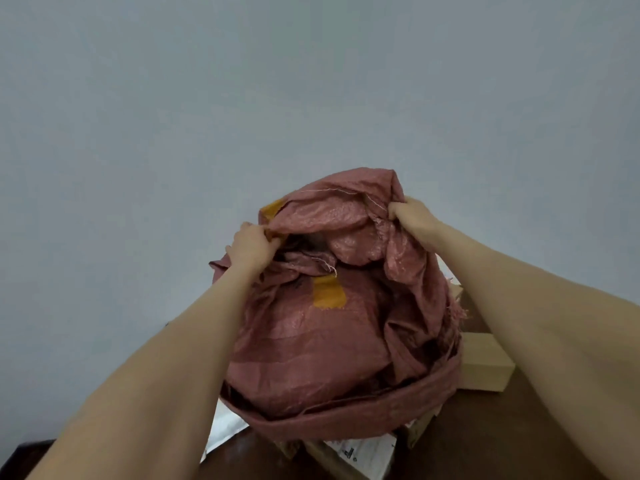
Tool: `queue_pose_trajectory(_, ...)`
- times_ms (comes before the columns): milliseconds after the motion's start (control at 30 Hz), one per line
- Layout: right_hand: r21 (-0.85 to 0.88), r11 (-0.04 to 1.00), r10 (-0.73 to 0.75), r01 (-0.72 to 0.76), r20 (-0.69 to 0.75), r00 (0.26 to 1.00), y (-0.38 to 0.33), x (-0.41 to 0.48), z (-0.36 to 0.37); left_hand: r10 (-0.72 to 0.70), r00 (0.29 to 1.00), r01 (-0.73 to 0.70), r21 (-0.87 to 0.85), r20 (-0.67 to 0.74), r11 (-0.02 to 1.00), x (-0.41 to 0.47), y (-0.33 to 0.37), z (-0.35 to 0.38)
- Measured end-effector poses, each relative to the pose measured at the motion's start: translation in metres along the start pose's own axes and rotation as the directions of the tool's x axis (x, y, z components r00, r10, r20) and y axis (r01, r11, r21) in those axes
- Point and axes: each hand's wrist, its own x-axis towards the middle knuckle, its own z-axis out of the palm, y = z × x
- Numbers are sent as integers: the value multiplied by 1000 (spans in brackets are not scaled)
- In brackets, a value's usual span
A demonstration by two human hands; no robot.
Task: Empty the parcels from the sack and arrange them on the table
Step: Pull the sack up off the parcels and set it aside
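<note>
left hand (251, 245) gripped sack (332, 327) fabric, frame centre | right hand (414, 216) clenched on its upper-right fold | sack raised, mouth down over dark surface (485, 438) | cardboard box (485, 367) lower right; labelled parcel (363, 452), white mailer (225, 427) under rim

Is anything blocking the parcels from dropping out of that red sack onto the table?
Partly. The left hand and right hand grip the sack up high; its lower rim sags onto parcels already on the table: a cardboard box at right, a white mailer and a labelled box below. Those crowd the landing spot.
</note>
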Motion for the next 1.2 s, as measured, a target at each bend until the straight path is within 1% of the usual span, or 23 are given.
queue_pose_trajectory(33, -12, 1000, 3, -2, 66, 998, 0, -2, -1, -3, 1000, 2, -76, -13, 997, 3, 0, -1)
queue_pose_trajectory(100, -65, 998, 16, -3, 208, 978, 0, -5, -2, -18, 999, 12, -163, -34, 987, 10, 1, -7)
queue_pose_trajectory(133, -140, 990, 27, 6, 237, 971, 2, -2, -1, -31, 998, 20, -195, -51, 981, 12, 3, -9)
queue_pose_trajectory(167, -263, 965, 54, 8, 227, 972, 4, 1, 1, -40, 997, 24, -230, -62, 973, 14, 6, -13)
queue_pose_trajectory(233, -513, 859, 98, -8, 148, 984, 7, 6, 8, -20, 996, -4, -280, -82, 960, 13, 11, -18)
queue_pose_trajectory(267, -579, 815, 92, -22, 92, 991, 7, 6, 10, 5, 995, -34, -296, -97, 954, 12, 12, -19)
queue_pose_trajectory(300, -594, 803, 92, -48, 44, 995, 7, 5, 11, 28, 994, -62, -319, -108, 946, 11, 13, -21)
queue_pose_trajectory(333, -574, 815, 95, -74, 6, 995, 6, 3, 11, 52, 993, -86, -352, -104, 932, 10, 12, -21)
queue_pose_trajectory(367, -532, 841, 102, -101, -28, 994, 6, 4, 12, 76, 994, -100, -380, -77, 920, 8, 10, -22)
queue_pose_trajectory(400, -484, 866, 114, -126, -54, 992, 7, 5, 11, 98, 995, -96, -384, -16, 918, 7, 8, -23)
queue_pose_trajectory(467, -403, 899, 145, -173, -98, 985, 9, 9, 10, 99, 984, -54, -288, 145, 956, 3, 1, -22)
queue_pose_trajectory(500, -388, 903, 153, -185, -112, 982, 10, 10, 9, 59, 976, -13, -212, 209, 977, 2, -2, -20)
queue_pose_trajectory(567, -399, 899, 145, -181, -120, 982, 10, 10, 9, -44, 964, 77, -114, 262, 991, -3, -10, -10)
queue_pose_trajectory(667, -395, 903, 122, -168, -140, 983, 15, 11, 11, -138, 936, 185, -119, 325, 976, -8, -18, 10)
queue_pose_trajectory(733, -393, 906, 121, -155, -111, 986, 19, 11, 10, -201, 910, 251, -95, 362, 963, -11, -23, 22)
queue_pose_trajectory(800, -389, 911, 141, -139, -24, 990, 23, 9, 8, -301, 865, 335, -15, 402, 942, -10, -30, 29)
queue_pose_trajectory(833, -391, 910, 160, -136, 30, 987, 24, 7, 7, -335, 846, 352, 39, 414, 935, -9, -35, 33)
queue_pose_trajectory(900, -484, 863, 220, -143, 106, 970, 25, 2, 5, -347, 837, 308, 159, 423, 938, -5, -49, 45)
queue_pose_trajectory(933, -573, 807, 256, -144, 120, 959, 28, 1, 5, -340, 838, 286, 187, 426, 940, -4, -55, 53)
queue_pose_trajectory(1000, -736, 665, 310, -127, 118, 943, 33, 0, 7, -314, 847, 251, 199, 429, 947, -10, -56, 53)
queue_pose_trajectory(1067, -803, 585, 329, -113, 107, 938, 42, 0, 11, -305, 869, 243, 202, 390, 949, -18, -48, 48)
queue_pose_trajectory(1133, -810, 575, 320, -112, 97, 942, 51, 0, 14, -311, 892, 247, 223, 329, 943, -21, -42, 42)
queue_pose_trajectory(1200, -778, 613, 297, -136, 68, 953, 56, -2, 15, -325, 904, 265, 233, 277, 936, -20, -41, 37)
